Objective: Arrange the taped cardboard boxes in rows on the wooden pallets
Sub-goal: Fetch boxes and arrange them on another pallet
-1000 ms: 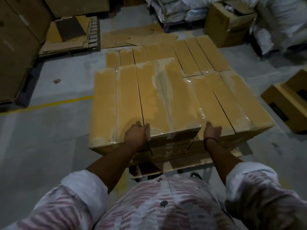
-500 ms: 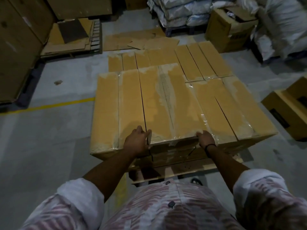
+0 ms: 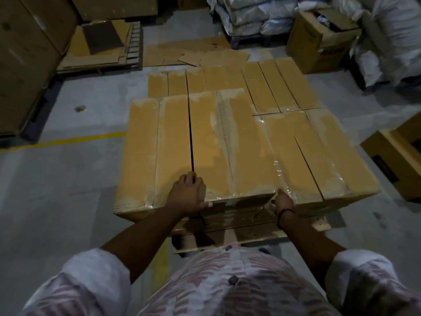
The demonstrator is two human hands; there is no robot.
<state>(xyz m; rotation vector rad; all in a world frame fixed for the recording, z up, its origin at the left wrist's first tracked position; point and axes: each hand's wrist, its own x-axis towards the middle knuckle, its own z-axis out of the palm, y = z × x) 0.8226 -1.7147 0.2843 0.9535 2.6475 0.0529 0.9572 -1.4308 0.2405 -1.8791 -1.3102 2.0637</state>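
Long taped cardboard boxes lie side by side in two rows on a low wooden pallet. The middle box of the near row sits slightly higher than its neighbours, the left box and the right box. My left hand grips the middle box's near left corner, fingers in the gap beside it. My right hand holds its near right corner, fingers tucked between it and the right box. The far row lies lower behind.
An open cardboard box stands on the floor at the right. Another open box and white sacks are at the back. Flat cardboard sheets lie back left beside tall cartons. A yellow line crosses the floor.
My right hand slid from the top of the right box down to the middle box's near right corner. My left hand stayed at the left corner.
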